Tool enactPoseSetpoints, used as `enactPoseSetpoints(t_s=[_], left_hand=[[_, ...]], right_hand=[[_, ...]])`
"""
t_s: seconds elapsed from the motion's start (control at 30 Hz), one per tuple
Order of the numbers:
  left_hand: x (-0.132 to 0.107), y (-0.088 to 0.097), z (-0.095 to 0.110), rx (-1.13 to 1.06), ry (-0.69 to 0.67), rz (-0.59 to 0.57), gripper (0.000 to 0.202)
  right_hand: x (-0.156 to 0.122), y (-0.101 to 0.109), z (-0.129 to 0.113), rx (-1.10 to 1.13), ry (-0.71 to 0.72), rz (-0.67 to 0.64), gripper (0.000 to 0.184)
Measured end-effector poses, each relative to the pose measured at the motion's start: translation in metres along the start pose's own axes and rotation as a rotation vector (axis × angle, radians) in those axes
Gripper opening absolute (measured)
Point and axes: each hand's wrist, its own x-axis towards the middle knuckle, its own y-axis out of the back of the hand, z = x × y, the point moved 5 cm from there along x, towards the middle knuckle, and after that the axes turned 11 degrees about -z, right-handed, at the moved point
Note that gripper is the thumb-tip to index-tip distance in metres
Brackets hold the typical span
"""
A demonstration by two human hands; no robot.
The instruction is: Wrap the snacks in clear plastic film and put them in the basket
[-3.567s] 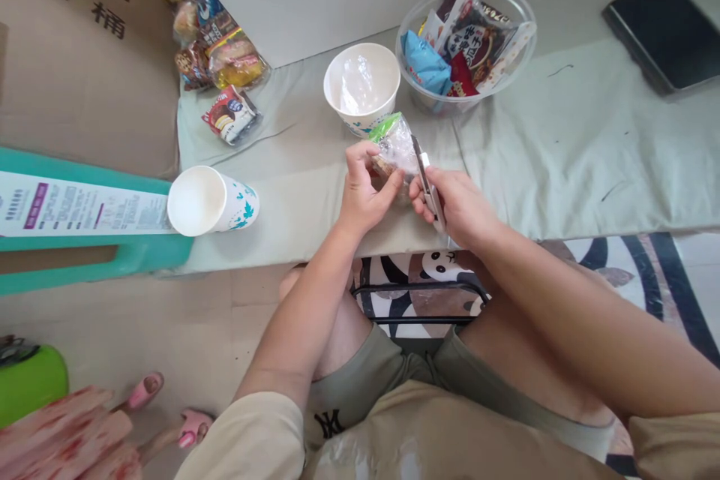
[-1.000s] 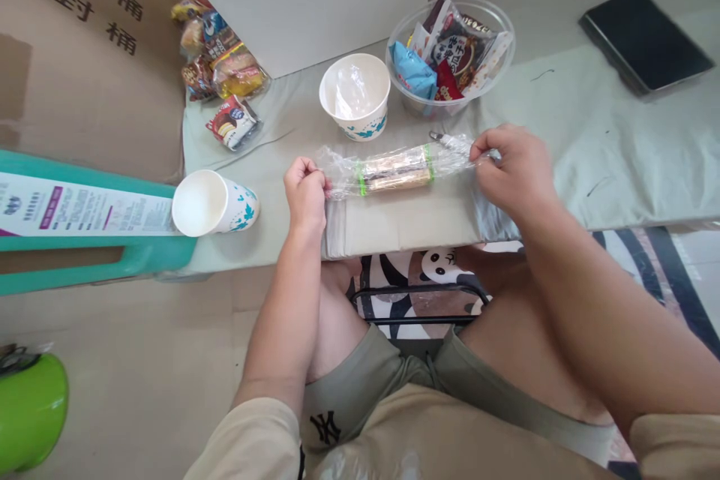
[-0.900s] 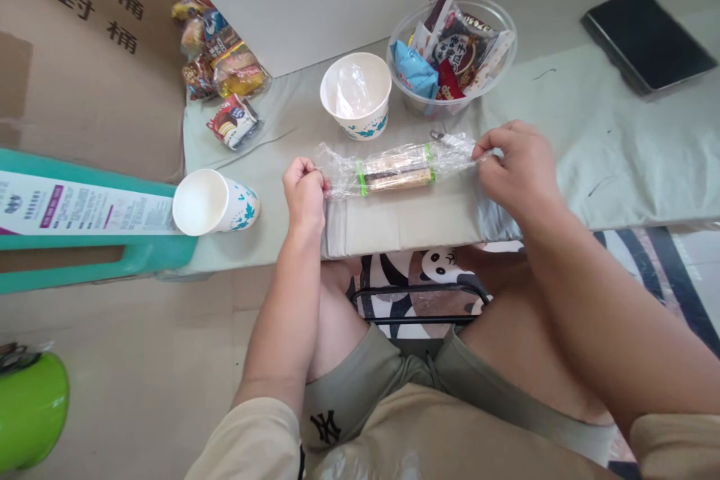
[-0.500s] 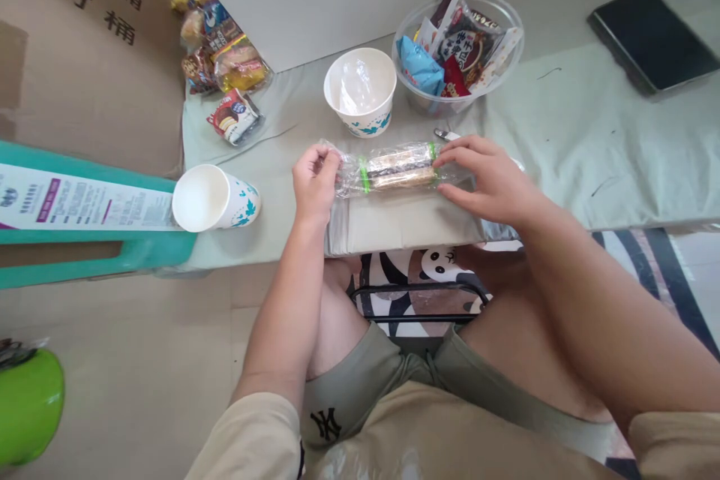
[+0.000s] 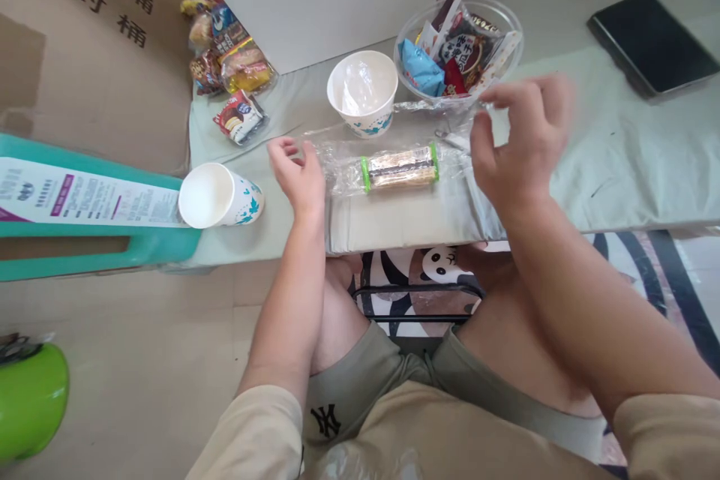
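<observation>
A bundle of pale sticks or wafers with a dark strip [image 5: 400,168] lies on the table, a bright green band at each end. Under and around it spreads clear plastic film [image 5: 346,154], crinkled and lifted at the back. My right hand [image 5: 520,139], slightly blurred, is raised to the right of the bundle and pinches an edge of the film between thumb and finger. On the other side, my left hand [image 5: 301,174] is at the film's left end, thumb and fingers loosely curled and apart; no hold on the film shows.
Behind the film stand a white paper cup [image 5: 363,94] and a clear bowl of packaged snacks [image 5: 413,101]. Another paper cup [image 5: 244,199] lies tipped at left, near wrapped snacks [image 5: 239,118] and a cardboard box [image 5: 112,82]. A dark tablet-like device [image 5: 655,41] lies far right.
My right hand has moved off the bundle, up and to the right, pulling film with it. My left hand has loosened and shifted left. The film is spread wider; the bundle stays put.
</observation>
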Motion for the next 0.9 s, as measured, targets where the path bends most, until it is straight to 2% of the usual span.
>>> enactPoseSetpoints(t_s=[0.07, 0.1, 0.17, 0.2, 0.27, 0.33, 0.37, 0.43, 0.53, 0.67, 0.77, 0.83, 0.9], left_hand=[[-0.012, 0.012, 0.018, 0.154, -0.168, 0.167, 0.016], [-0.019, 0.012, 0.027, 0.215, -0.255, 0.157, 0.014], [-0.03, -0.004, 0.04, 0.3, -0.393, -0.098, 0.007], [-0.035, -0.013, 0.041, 0.333, -0.416, -0.229, 0.007], [-0.038, -0.027, 0.036, 0.383, -0.374, -0.39, 0.027], [-0.034, -0.034, 0.026, 0.414, -0.277, -0.432, 0.043], [-0.031, -0.034, 0.022, 0.421, -0.234, -0.431, 0.046], [-0.024, -0.033, 0.018, 0.422, -0.191, -0.422, 0.041], [-0.021, -0.026, 0.027, 0.376, -0.227, -0.405, 0.03], [-0.029, -0.012, 0.044, 0.158, -0.243, -0.441, 0.018], [-0.04, -0.002, 0.049, 0.008, -0.191, -0.561, 0.013], [-0.049, 0.002, 0.051, -0.03, -0.132, -0.695, 0.014], [-0.058, 0.005, 0.05, -0.025, -0.052, -0.852, 0.013]], right_hand=[[-0.004, -0.01, -0.011, 0.047, 0.108, -0.139, 0.026], [-0.006, -0.017, -0.015, 0.082, 0.157, -0.218, 0.026], [-0.008, -0.03, -0.017, 0.128, 0.208, -0.325, 0.028], [-0.007, -0.035, -0.014, 0.129, 0.208, -0.329, 0.032], [-0.004, -0.042, -0.006, 0.094, 0.174, -0.295, 0.044], [-0.001, -0.047, 0.002, 0.031, 0.135, -0.273, 0.052], [0.0, -0.05, 0.005, 0.001, 0.119, -0.277, 0.055], [0.0, -0.051, 0.008, -0.031, 0.101, -0.295, 0.053], [0.001, -0.044, 0.006, -0.009, 0.102, -0.272, 0.043], [-0.006, -0.024, -0.002, 0.064, 0.163, -0.267, 0.03], [-0.016, -0.015, -0.006, 0.171, 0.283, -0.367, 0.029], [-0.023, -0.015, -0.006, 0.232, 0.334, -0.509, 0.031], [-0.028, -0.02, -0.004, 0.267, 0.326, -0.694, 0.033]])
